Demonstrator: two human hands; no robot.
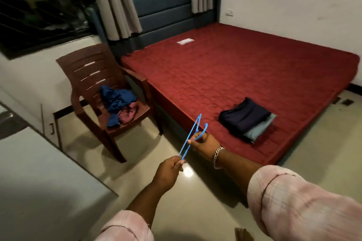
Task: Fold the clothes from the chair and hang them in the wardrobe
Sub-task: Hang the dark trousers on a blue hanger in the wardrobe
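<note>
Both hands on the blue hanger (191, 139): left hand (168, 172) pinches its near end, right hand (203, 146) clamps by the hook. Light, stiff plastic, likely springy; hold near the hook.

The chair (101, 92) is standing on the floor (195, 211), just left of the bed (244, 76). A heap of clothes (119, 104) is lying on the chair seat. A stack of folded clothes (247, 119) is sitting on the mattress near its front edge. A slip of paper (185, 41) is lying far back on the bed, near the headboard (164, 11). In front of the chair and bed, both hands are holding a hanger (191, 137): the left hand (168, 172) at the near end, the right hand (204, 146) farther up.
</note>
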